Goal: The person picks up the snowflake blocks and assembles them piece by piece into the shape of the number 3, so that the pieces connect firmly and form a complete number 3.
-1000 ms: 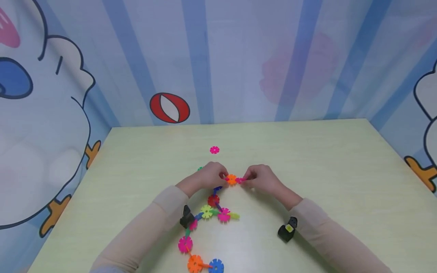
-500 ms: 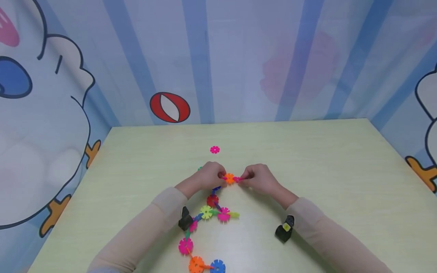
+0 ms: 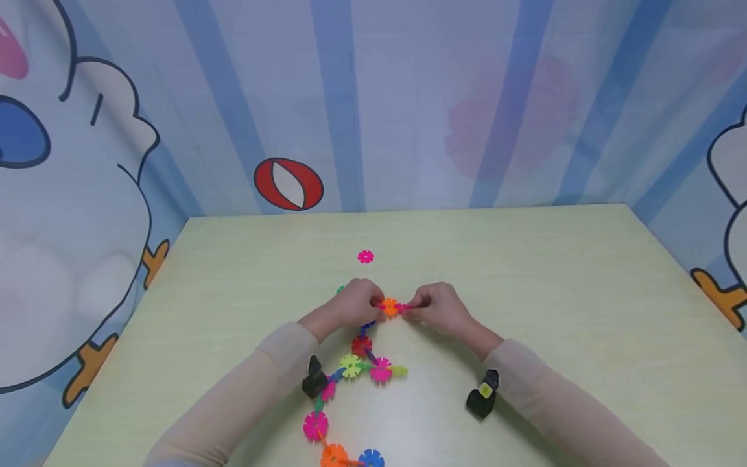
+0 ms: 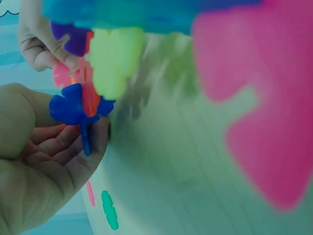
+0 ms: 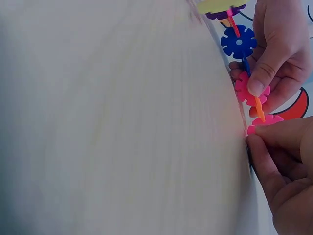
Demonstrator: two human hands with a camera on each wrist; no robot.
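Observation:
A chain of notched plastic snowflake discs (image 3: 316, 426) curves over the table up to the hands. My left hand (image 3: 353, 303) pinches a pink disc (image 5: 241, 91) near its upper end, the thumb flat on its face. Beside that disc, a dark blue disc (image 5: 238, 42) continues the chain. An orange disc (image 3: 390, 307) bridges the gap between both hands, slotted into the pink disc. From the right, my right hand (image 3: 440, 308) grips another pink disc (image 5: 275, 119) at the orange disc's other edge; its fingers hide part of it.
A loose pink disc (image 3: 366, 257) lies beyond the hands. Behind the left hand a green disc (image 4: 110, 210) lies on the pale table (image 3: 554, 279). The patterned cloth wall (image 3: 408, 97) rises at the table's back edge.
Both hands have shifted slightly left, the right hand a little more, so the gap between them is narrower. The orange disc has moved left with them. Both grips stay the same.

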